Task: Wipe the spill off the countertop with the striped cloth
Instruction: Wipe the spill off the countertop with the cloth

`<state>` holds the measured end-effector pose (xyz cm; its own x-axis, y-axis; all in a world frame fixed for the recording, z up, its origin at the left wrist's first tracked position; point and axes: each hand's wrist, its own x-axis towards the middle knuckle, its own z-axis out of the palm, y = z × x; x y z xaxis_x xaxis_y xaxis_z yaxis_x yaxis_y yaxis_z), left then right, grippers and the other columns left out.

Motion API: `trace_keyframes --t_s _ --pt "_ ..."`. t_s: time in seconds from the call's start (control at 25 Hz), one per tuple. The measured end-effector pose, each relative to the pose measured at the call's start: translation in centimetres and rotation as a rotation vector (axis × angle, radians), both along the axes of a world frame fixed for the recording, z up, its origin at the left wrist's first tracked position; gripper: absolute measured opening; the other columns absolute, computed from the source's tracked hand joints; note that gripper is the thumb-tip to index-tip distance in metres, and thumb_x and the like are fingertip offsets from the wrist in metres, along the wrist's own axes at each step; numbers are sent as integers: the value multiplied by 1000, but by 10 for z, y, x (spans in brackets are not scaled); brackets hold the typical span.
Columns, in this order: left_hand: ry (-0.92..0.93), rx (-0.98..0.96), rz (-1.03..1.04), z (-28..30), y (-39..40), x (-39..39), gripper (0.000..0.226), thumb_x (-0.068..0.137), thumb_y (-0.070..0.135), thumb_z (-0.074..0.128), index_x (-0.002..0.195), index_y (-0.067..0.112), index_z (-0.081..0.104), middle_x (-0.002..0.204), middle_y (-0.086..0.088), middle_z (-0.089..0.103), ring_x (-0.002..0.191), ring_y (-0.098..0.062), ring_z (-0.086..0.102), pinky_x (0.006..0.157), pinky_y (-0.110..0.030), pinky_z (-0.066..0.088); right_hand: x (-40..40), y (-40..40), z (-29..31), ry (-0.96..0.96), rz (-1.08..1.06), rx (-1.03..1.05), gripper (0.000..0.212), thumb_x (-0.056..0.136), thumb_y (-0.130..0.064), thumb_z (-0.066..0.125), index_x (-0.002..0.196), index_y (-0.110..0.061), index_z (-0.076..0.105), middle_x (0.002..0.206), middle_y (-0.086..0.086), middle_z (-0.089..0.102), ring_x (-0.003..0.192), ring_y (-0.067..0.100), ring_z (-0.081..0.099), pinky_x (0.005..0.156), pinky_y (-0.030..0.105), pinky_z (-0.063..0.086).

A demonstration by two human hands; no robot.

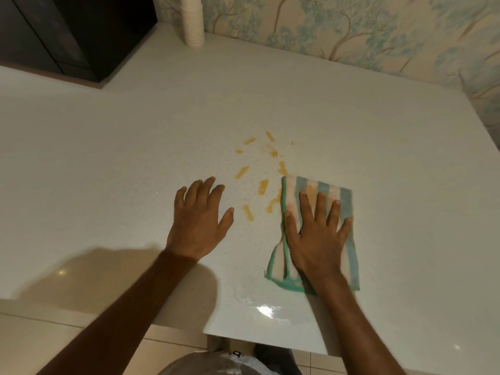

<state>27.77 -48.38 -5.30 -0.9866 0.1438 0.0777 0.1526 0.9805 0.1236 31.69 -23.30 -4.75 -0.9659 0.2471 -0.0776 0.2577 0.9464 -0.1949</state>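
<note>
Head view: wiping has barely begun, with most of the spill (259, 174) left on the bench (108, 147).

Orange streaks and drops lie scattered between the two hands, and a faint orange stain on the striped cloth (319, 234) suggests only its right edge has been touched. The right hand (316, 236) presses flat on the cloth, fingers spread wide, with the cloth's left border touching the nearest streaks. The left hand (198, 223) rests open and empty on the bench, just left of the spill.

Cloth (319, 201) under right hand (316, 239), spill (263, 185) left, left hand (198, 220) beyond
</note>
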Motion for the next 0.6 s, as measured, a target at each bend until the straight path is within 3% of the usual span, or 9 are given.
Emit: trace_keyframes --t_s 0.36,0.6 --pt "12 6 29 -4 1 -2 65 97 59 33 145 19 49 157 -8 45 142 -31 43 116 -55 33 -198 32 -1 -14 -11 -40 72 97 -68 16 163 -38 16 175 7 7 159 39 -2 121 69 -7" --pt "29 0 52 -10 2 -5 66 95 60 32 143 20 52 155 -8 48 141 -31 46 114 -56 34 -275 33 -1 -32 51 -42 74 95 -71 17 162 -42 18 175 4 8 160 37 -1 122 67 -7"
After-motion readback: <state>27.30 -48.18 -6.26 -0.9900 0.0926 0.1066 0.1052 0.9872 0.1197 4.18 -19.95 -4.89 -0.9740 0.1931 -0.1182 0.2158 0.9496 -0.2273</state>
